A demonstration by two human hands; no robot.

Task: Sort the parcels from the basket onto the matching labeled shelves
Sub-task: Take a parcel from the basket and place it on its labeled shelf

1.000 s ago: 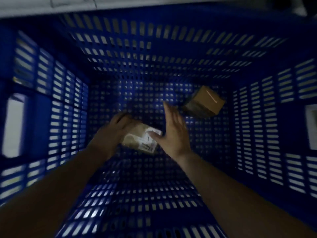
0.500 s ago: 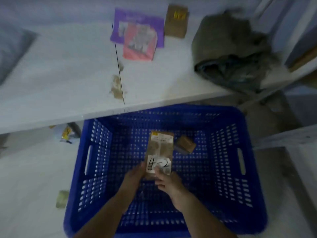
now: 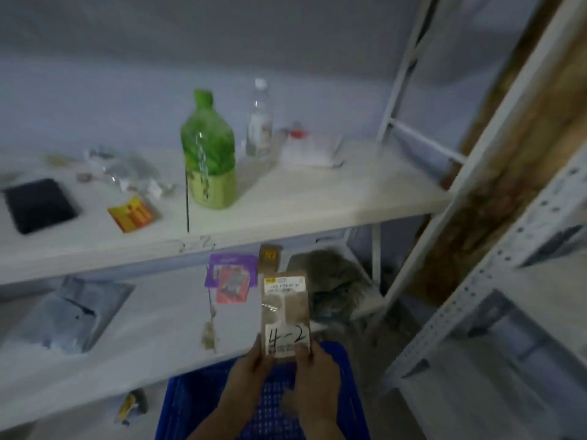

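Note:
A brown cardboard parcel (image 3: 285, 308) with a white label marked "4-2" stands upright above the blue basket (image 3: 190, 404). My left hand (image 3: 251, 373) grips its lower left corner and my right hand (image 3: 314, 369) grips its lower right corner. Behind the parcel run two white shelves: the upper shelf (image 3: 301, 204), with a faint handwritten mark on its front edge, and the lower shelf (image 3: 143, 328). A second small brown parcel shows dimly inside the basket (image 3: 289, 404).
The upper shelf carries a green bottle (image 3: 208, 154), a clear bottle (image 3: 259, 122), a black tray (image 3: 38, 204) and an orange packet (image 3: 133, 214). On the lower shelf lie a purple-and-pink packet (image 3: 231, 277), a grey bag (image 3: 73, 312) and dark cloth (image 3: 330, 281). A white rack (image 3: 476, 312) stands at right.
Both hands lifted the "4-2" parcel out of the basket and raised it upright in front of the shelves. My view swung up from the basket to the shelves.

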